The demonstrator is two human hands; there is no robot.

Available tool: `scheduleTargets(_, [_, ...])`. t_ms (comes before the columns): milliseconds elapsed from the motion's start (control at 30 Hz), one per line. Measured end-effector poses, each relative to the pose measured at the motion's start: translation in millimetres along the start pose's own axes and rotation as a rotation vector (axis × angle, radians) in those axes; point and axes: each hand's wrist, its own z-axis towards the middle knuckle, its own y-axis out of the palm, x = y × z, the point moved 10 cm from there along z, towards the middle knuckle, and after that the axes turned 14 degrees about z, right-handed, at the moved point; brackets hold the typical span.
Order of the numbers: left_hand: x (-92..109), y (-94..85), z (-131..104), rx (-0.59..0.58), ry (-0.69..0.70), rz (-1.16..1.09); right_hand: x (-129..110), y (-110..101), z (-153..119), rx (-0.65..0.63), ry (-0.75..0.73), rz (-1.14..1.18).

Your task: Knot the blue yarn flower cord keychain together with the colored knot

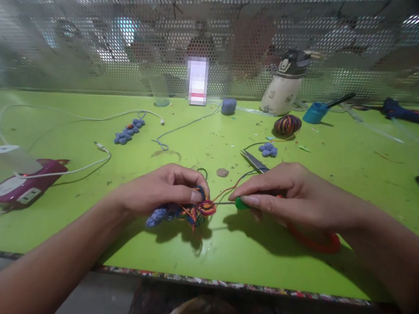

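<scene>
My left hand [172,190] pinches a small multicolour crochet piece [205,207] between thumb and fingers; a blue crocheted part of it sticks out to the left. My right hand [282,194] is closed on the green handle of a crochet hook [241,203], whose thin metal shaft reaches to the piece. Strands of dark and orange yarn [232,187] run from the piece toward my right hand. Beneath that hand lies a pair of scissors [254,161] with orange-red handles, partly covered.
A multicolour yarn ball [287,126], a blue yarn ball [229,106] and blue crochet flowers [268,149] lie farther back. A bottle [282,85], teal pot [315,113], phone [198,81] and glue gun [407,112] stand or lie along the mesh. A purple power strip [26,181] with white cable is left.
</scene>
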Motion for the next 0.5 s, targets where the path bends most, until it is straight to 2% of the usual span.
scheduleTargets(200, [-0.8, -1.9, 0.1, 0.024, 0.019, -0.001, 5.2, 1.3, -1.3, 0.010, 0.067, 0.062])
scheduleTargets(333, [-2.7, -6.3, 1.3, 0.067, 0.019, -0.018, 5.0, 2.7, -3.8, -0.008, 0.045, 0.049])
scheduleTargets(500, [-6.4, -18.5, 6.7, 0.173, 0.006, -0.054, -14.1, 8.4, -3.6, -0.085, -0.015, 0.050])
